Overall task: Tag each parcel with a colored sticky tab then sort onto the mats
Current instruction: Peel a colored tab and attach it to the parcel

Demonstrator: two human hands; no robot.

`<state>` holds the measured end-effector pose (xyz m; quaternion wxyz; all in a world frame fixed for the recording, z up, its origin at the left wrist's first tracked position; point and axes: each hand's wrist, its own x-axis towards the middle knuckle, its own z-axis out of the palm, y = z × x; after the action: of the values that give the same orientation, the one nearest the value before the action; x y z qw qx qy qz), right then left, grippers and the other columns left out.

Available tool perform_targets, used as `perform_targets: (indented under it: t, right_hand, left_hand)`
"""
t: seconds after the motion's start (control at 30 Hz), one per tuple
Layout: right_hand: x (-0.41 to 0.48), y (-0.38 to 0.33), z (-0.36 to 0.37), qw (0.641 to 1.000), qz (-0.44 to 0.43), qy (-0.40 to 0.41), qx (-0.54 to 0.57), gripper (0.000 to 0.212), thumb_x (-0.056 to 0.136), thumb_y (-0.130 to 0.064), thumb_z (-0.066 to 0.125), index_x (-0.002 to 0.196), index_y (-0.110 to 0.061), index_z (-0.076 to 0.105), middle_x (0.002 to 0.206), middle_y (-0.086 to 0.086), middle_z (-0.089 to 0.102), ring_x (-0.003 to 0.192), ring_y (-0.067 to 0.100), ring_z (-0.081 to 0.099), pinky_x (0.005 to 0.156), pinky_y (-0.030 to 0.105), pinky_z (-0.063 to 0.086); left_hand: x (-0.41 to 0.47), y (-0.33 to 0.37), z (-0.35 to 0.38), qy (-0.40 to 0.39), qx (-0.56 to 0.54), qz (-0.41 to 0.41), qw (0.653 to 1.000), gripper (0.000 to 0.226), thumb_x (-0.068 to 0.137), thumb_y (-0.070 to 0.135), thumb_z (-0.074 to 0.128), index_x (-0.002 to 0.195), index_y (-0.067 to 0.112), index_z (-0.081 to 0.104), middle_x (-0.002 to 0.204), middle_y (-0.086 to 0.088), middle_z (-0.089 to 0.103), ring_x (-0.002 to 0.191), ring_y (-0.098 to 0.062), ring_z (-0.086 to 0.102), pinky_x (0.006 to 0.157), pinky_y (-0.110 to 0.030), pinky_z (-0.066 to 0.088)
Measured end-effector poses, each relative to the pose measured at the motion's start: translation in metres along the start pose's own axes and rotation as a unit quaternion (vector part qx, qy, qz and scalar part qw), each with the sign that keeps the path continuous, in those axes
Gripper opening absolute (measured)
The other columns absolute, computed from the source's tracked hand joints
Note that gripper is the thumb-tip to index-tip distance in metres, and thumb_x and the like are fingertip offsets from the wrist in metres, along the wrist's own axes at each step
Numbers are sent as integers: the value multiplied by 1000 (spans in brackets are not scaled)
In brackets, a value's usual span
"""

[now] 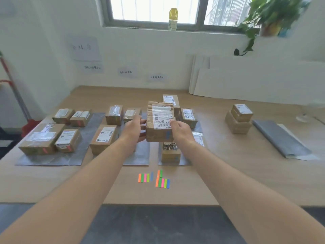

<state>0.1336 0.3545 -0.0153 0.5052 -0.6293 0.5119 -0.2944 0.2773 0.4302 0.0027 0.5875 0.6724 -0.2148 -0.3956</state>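
Two hands hold one parcel (161, 120) in the air above the far side of the worktop (228, 173). The left hand (133, 128) is wrapped around its left side and the right hand (181, 131) is curled over its right front corner. A blue tab (168, 134) is already stuck on the near face of the parcel, so the tagging step is judged done for this one and the sorting step is in hand.

The parcel hangs between the middle mat (140, 155) and the right mat (187, 162), slightly nearer the right one. A small box (170, 154) on the right mat also bears a blue tab on its front, while the parcels on the left mat (52, 160) bear red or pink ones. The right mat is therefore taken to be the goal.

The next move calls for the parcel to be carried a little to the right and lowered onto a bare part of that mat. The small box and the parcels behind it should not be knocked, and room there looks tight. A stack of parcels (239, 120) well apart to the right shows no tabs and is judged to be waiting. The spare sticky tabs (154, 178) lie in two rows near the front edge.
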Motion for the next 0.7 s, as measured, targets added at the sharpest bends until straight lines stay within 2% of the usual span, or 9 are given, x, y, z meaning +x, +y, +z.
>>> perform_targets:
  t: [0.07,0.1,0.17,0.23,0.33,0.4,0.47,0.63,0.7]
  right_hand:
    - [11,2,-26,1000,-1,3,2,44,104,-45,43,103,-9,69,105,11,73,97,25,65,93,42,51]
    - [16,4,-38,1000,-1,4,3,43,104,-45,43,103,-11,70,106,10,73,100,24,66,94,42,51]
    - [28,9,-58,1000,-4,2,1,43,104,-46,42,102,-14,71,103,5,75,100,23,68,91,39,53]
    - [39,14,-75,1000,-9,2,2,45,104,-45,42,97,-10,69,95,7,73,91,23,66,82,36,52]
    - [56,22,-94,1000,-2,7,12,40,106,-41,43,86,-10,58,79,8,53,76,21,48,68,36,38]
    - [73,29,-102,1000,8,14,22,40,106,-40,43,86,-10,61,80,3,56,75,19,49,69,36,39]
    - [91,37,-103,999,11,28,33,40,106,-41,43,82,-13,61,79,0,58,76,18,50,69,35,39]
    - [139,62,-97,997,-3,64,30,31,108,-34,42,96,-18,64,81,-12,62,75,6,54,58,14,40]
    - [161,69,-96,996,-1,83,27,33,106,-35,42,98,-17,69,87,-10,68,82,10,60,65,21,43]
  left_hand:
    - [0,5,26,-4,3,5,1000,43,100,39,37,108,10,68,97,-7,71,82,-23,67,84,-37,56]
    - [0,6,38,-4,2,5,1000,44,101,39,37,109,10,68,99,-8,71,83,-23,67,82,-37,56]
    - [2,9,61,-11,-3,-4,1000,43,101,40,37,108,10,68,102,-9,72,84,-23,67,86,-40,56]
    - [6,9,81,-14,-3,-7,1000,40,102,39,36,102,13,67,99,-8,71,83,-23,66,88,-40,56]
    - [17,10,105,-30,1,-13,999,37,103,36,37,96,14,66,92,-6,70,78,-21,66,73,-33,58]
    - [29,10,119,-43,5,-17,999,37,102,35,38,96,15,67,91,-5,70,74,-20,66,67,-30,58]
    - [49,9,131,-52,4,-29,998,37,102,35,39,101,14,69,93,-6,70,73,-19,66,68,-31,58]
    - [113,-1,159,-82,13,-45,996,33,102,33,39,101,16,67,88,0,70,69,-15,65,55,-23,55]
    - [138,-4,170,-87,19,-52,995,32,102,32,38,97,18,67,84,3,71,66,-13,65,58,-23,55]
